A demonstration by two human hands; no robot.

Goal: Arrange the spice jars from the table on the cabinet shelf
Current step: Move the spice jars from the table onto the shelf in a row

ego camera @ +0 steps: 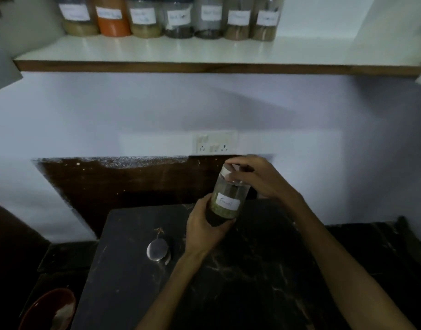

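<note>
Hands share one clear plastic spice jar (226,198): left hand (204,225) cups its base for support, right hand (257,177) grasps the lid, likely ahead of lifting toward the white shelf (204,51).

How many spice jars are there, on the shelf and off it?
Jars on the shelf: 7
Jar in hand, gripped by the left hand and right hand: 1
Total: 8

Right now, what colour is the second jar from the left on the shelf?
Orange, the only bright jar in the row; the head view shows it clearly.
</note>
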